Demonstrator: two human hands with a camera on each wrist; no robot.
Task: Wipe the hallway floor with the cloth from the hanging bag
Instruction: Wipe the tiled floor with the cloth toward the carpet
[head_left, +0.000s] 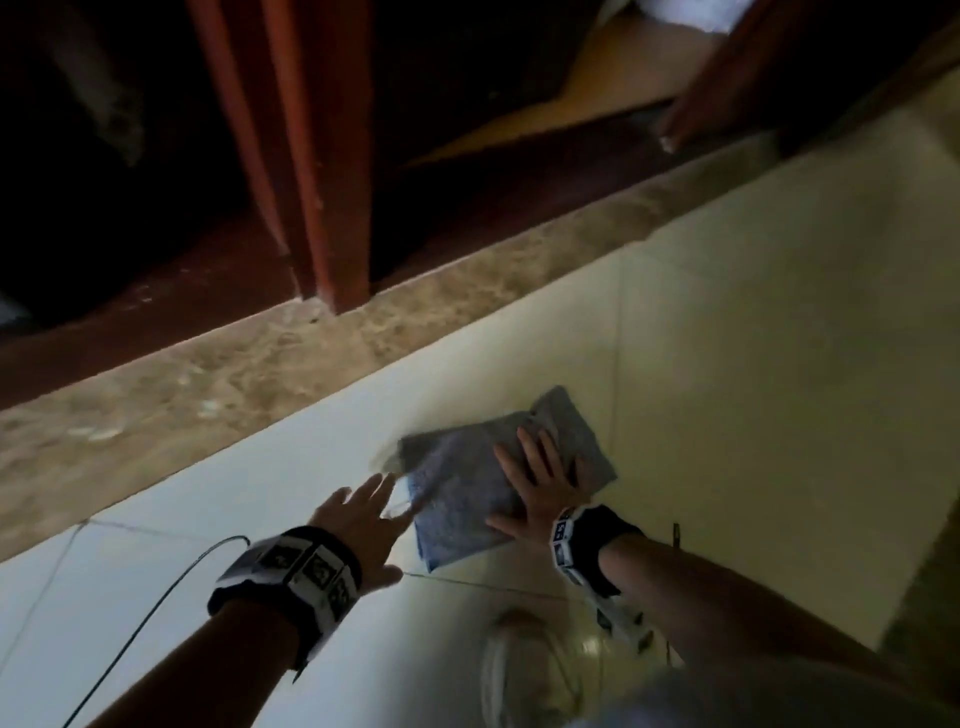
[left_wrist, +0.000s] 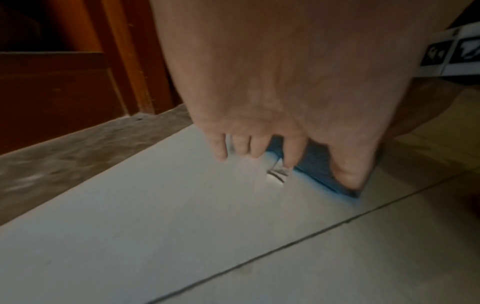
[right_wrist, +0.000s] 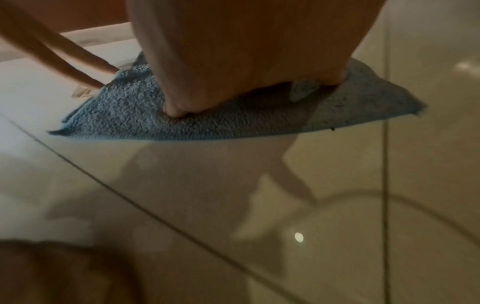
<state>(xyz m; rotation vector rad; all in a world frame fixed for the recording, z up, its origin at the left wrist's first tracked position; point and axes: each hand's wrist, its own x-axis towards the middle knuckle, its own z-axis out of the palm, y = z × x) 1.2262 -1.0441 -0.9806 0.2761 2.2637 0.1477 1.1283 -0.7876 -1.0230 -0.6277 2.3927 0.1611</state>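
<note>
A folded blue-grey terry cloth (head_left: 467, 499) lies flat on the pale tiled floor (head_left: 753, 389). My right hand (head_left: 540, 478) presses down on the cloth's right half, palm flat and fingers spread. In the right wrist view the thumb and heel of that hand (right_wrist: 233, 82) sink into the cloth (right_wrist: 207, 125). My left hand (head_left: 363, 512) reaches in from the left with straight fingers. Its fingertips (right_wrist: 103, 69) touch the cloth's left edge beside a small pale tag (right_wrist: 80, 93). The left wrist view shows the left hand (left_wrist: 259, 144) over the cloth's (left_wrist: 317, 164) edge and the tag (left_wrist: 278, 173).
A brown speckled threshold strip (head_left: 260, 364) runs diagonally just beyond the cloth, with a red-brown wooden door frame (head_left: 322, 208) standing on it. A black cable (head_left: 156, 613) trails from my left wrist. A pale shoe (head_left: 519, 665) and my knee sit near the bottom edge.
</note>
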